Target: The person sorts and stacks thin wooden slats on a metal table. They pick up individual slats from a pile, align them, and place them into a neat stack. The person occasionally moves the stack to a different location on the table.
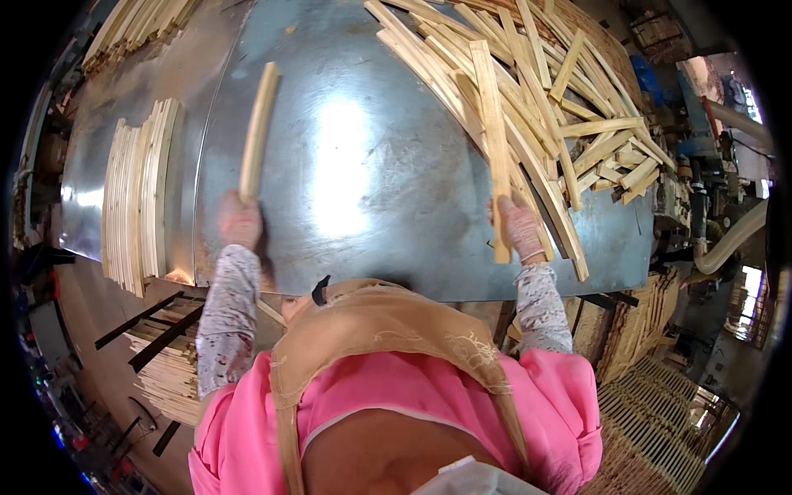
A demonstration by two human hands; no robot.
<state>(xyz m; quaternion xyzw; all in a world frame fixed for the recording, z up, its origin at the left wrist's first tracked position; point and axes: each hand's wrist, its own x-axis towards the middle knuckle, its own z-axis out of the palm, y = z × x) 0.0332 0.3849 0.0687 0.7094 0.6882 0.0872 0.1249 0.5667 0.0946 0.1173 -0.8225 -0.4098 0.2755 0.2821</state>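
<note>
My left hand (239, 219) is closed round the near end of a wooden strip (261, 128), which points away from me over the metal tabletop (388, 247). Farther right, my right hand (520, 228) wears a pinkish work glove and grips the lower part of another wooden strip (492, 132) from its right side. That strip lies along the left part of a jumbled pile of wooden strips (528, 91). Its far end rests over other pieces, and some of my right fingers are hidden behind it. Both forearms wear patterned sleeves.
To the left, a row of wooden strips (140, 198) lies side by side on the table. More strips (136, 29) sit at the far left corner. Below the table edge are stacked wood pieces (169, 363) at left and a slatted wood stack (652, 421) at right. A pale hose (734, 239) hangs at right.
</note>
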